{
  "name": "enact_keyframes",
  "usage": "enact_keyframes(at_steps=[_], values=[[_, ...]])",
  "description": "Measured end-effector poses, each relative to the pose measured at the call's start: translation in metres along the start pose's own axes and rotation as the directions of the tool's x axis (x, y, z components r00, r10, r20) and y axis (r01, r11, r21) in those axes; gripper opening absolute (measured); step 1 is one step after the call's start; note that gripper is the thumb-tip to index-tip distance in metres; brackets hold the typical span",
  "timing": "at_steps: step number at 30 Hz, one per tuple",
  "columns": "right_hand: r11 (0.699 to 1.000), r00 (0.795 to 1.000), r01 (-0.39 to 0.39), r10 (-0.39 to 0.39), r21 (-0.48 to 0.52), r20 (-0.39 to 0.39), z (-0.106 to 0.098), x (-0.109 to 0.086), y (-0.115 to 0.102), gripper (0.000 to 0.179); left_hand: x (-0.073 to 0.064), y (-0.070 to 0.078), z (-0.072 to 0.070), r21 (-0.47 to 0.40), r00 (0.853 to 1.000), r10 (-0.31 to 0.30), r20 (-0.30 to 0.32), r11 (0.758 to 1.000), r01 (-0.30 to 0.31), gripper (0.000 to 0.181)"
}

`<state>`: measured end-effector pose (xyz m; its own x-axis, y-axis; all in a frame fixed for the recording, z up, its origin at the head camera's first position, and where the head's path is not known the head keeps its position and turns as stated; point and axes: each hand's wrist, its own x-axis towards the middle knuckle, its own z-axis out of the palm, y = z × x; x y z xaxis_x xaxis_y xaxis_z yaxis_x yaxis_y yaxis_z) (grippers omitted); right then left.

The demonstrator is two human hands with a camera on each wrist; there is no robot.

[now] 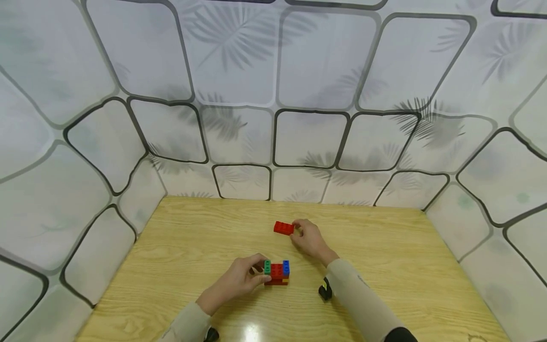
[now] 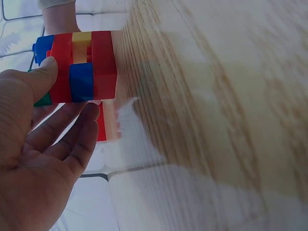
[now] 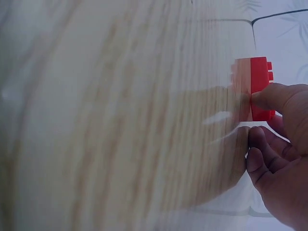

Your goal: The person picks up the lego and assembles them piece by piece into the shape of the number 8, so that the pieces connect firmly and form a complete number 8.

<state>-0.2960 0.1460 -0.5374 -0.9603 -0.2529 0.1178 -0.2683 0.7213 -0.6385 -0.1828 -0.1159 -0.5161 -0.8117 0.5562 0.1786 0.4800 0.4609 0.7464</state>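
My left hand holds a stack of toy building bricks by its left end, thumb on the near side and fingers behind. Green and blue bricks top the stack; below are red, then yellow and blue, then a red brick at the bottom. Farther back on the table lies a separate red brick with studs up. At its right end my right hand pinches it between thumb and index finger, the other fingers curled beside it near the table, as the right wrist view shows.
The pale wooden table meets a patterned cloth wall at the back, with more cloth along both sides. A black device sits by the right sleeve, and another dark piece by the left wrist.
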Motion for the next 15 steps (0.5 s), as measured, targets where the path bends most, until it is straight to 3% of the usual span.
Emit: enact_keyframes(at_steps=[15], values=[[0.99,0.998,-0.056,0.056,0.127,0.006,-0.0052,-0.0063,-0.0021,0.033,0.0001,0.0004,0.0001,0.003,0.999,0.031,-0.018,1.0,-0.031,0.027]])
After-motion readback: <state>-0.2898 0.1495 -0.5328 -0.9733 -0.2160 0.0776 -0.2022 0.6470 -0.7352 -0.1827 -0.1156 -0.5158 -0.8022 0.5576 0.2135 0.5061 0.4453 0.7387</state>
